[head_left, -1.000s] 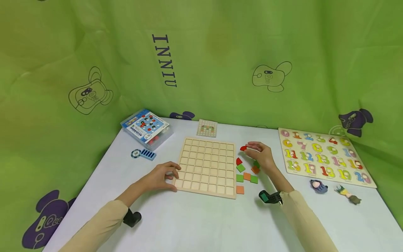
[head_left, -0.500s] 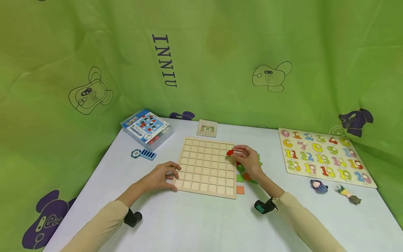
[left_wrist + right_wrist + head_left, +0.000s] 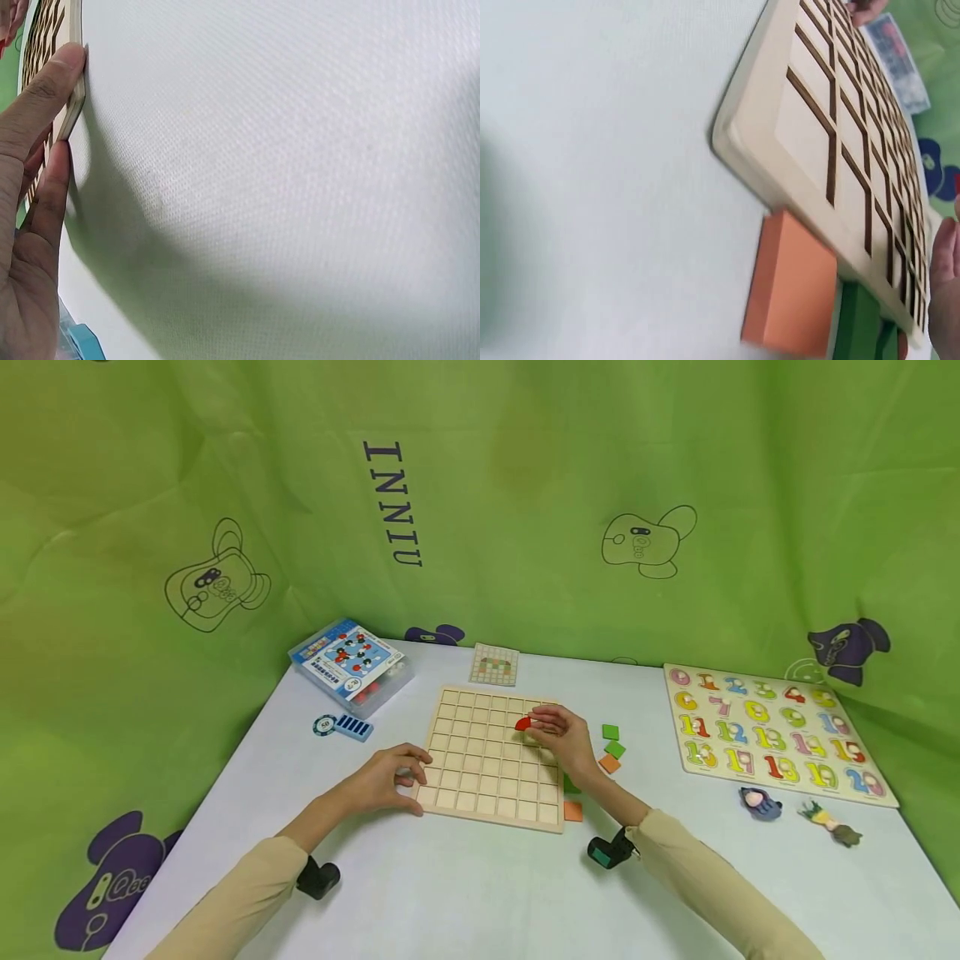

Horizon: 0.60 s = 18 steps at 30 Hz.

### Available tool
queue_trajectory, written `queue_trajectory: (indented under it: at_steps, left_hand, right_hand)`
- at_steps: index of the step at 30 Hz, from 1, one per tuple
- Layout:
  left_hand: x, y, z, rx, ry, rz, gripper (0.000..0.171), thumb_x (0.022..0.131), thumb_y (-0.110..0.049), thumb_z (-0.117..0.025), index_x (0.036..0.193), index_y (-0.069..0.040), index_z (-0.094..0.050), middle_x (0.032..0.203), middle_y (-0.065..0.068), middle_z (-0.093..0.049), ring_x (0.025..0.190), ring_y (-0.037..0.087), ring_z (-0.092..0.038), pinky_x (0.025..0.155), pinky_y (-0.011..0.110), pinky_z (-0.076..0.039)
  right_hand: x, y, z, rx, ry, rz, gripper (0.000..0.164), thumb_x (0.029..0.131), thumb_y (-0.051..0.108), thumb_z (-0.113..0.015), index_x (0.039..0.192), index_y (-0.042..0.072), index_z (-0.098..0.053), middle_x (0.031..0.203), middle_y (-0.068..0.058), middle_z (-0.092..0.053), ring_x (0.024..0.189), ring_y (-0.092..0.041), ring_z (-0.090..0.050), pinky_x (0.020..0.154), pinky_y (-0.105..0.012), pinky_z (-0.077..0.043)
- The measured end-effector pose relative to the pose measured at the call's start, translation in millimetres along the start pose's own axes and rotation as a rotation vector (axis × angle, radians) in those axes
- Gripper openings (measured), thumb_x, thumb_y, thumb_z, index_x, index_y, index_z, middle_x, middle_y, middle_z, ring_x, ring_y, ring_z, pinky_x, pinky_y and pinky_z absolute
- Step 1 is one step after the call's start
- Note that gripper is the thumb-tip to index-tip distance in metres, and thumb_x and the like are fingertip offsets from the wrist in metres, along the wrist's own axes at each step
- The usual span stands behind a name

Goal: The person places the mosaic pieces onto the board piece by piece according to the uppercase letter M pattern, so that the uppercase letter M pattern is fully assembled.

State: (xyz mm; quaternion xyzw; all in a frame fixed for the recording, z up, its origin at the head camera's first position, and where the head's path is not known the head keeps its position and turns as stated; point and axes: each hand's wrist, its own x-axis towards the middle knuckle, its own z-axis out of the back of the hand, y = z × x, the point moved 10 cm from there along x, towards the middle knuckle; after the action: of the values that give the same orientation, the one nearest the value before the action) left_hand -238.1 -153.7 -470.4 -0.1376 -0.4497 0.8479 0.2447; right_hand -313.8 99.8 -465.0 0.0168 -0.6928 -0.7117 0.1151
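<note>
Here's the right grip (image 3: 562, 739), fingertips pinching a red piece (image 3: 522, 725) over the gridded board (image 3: 473, 762) beneath; touching or not, I can't tell. The piece juts leftward from the grip, partly covered, so no calling its long axis. A loose pinch could let it twist or drop askew! Out left, the left grip (image 3: 381, 782) pinches the board's corner; slip there and the board could skid. Rightward, an orange tile (image 3: 610, 763) lies on the tabletop (image 3: 480, 902).

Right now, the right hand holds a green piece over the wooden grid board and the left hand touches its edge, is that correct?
Not green: the head view shows a red piece in the right hand, over the wooden grid board. The rest stands.
</note>
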Motion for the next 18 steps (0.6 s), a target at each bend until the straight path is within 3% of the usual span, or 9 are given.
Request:
queue_trajectory:
  at_steps: [8, 15, 18]
  left_hand:
    - [-0.7, 0.7, 0.8, 0.000, -0.005, -0.004, 0.030, 0.066, -0.010, -0.087, 0.085, -0.005, -0.064, 0.128, 0.016, -0.051, 0.115, 0.034, -0.053, 0.084, 0.026, -0.055]
    - [-0.5, 0.6, 0.8, 0.009, -0.002, 0.001, 0.031, 0.066, -0.011, -0.087, 0.085, -0.006, -0.064, 0.128, 0.015, -0.052, 0.115, 0.033, -0.053, 0.084, 0.024, -0.055]
    - [-0.6, 0.1, 0.7, 0.016, -0.004, -0.005, 0.030, 0.066, -0.011, -0.087, 0.085, -0.006, -0.064, 0.128, 0.015, -0.052, 0.114, 0.033, -0.053, 0.084, 0.024, -0.055]
  right_hand:
    - [4, 2, -23, 0.012, 0.032, 0.069, 0.035, 0.082, -0.010, -0.069, 0.115, -0.013, -0.058, 0.112, -0.032, -0.061, 0.093, -0.028, -0.063, 0.079, -0.020, -0.055]
    - [10, -5, -40, -0.001, 0.028, 0.034, 0.034, 0.082, -0.008, -0.069, 0.114, -0.013, -0.059, 0.110, -0.030, -0.063, 0.094, -0.032, -0.064, 0.078, -0.019, -0.055]
    - [9, 2, -51, -0.014, 0.044, 0.046, 0.034, 0.081, -0.011, -0.069, 0.113, -0.016, -0.058, 0.109, -0.032, -0.062, 0.094, -0.040, -0.062, 0.078, -0.020, -0.055]
